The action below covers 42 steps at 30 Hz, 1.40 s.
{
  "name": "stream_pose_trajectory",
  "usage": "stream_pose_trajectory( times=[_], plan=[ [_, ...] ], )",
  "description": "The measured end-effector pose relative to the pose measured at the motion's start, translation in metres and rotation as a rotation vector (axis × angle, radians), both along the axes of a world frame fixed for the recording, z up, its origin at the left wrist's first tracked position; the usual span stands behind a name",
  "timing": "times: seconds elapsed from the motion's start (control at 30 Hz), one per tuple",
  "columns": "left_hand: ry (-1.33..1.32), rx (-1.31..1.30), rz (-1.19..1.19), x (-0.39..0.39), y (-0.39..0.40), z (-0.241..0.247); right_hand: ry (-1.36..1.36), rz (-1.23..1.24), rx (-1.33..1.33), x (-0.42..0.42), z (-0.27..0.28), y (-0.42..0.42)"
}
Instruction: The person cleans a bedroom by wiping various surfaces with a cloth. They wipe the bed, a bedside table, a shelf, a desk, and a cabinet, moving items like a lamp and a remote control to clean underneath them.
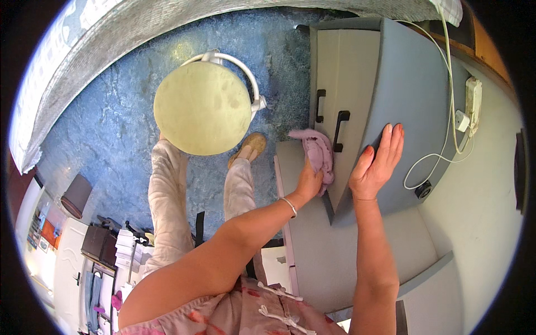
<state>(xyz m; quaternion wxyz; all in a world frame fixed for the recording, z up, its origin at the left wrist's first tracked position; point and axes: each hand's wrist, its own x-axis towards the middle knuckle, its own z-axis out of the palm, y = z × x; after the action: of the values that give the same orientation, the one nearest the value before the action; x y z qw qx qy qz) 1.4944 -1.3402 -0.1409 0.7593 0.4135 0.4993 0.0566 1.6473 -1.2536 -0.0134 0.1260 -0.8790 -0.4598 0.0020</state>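
My left hand [310,179], with a bracelet at its wrist, grips a crumpled pink cloth [319,155] beside the pale drawer front [356,63] of a grey-blue cabinet. Part of the cloth hides some fingers. Two black handles [342,130] stand out from the drawer fronts just above and right of the cloth. My right hand [374,165] lies palm down over the cabinet's top [412,100], fingers extended, thumb apart, holding nothing.
A round yellow-topped stool [203,108] stands on the blue floor before my legs. White cables [450,83] and a power strip [473,100] lie along the cabinet's far side. A grey surface with a pink edge [284,226] adjoins the cabinet. A bed [167,21] borders the upper left.
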Motion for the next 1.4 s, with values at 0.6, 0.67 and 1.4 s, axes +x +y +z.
stream_pose_trajectory(
  times=[0.6, 0.67, 1.4],
  plan=[
    [-0.186, -0.475, -0.209, -0.141, 0.292, 0.211, 0.133, -0.207, -0.536, -0.023, 0.047, 0.032],
    [-0.248, -0.492, -0.115, -0.16, 0.315, 0.235, 0.406, -0.37, -0.573, -0.05, 0.069, 0.066],
    [-0.103, 0.864, -0.425, -0.321, 0.436, 0.471, 1.591, -0.056, 0.395, -0.307, 0.387, 0.171]
  ],
)
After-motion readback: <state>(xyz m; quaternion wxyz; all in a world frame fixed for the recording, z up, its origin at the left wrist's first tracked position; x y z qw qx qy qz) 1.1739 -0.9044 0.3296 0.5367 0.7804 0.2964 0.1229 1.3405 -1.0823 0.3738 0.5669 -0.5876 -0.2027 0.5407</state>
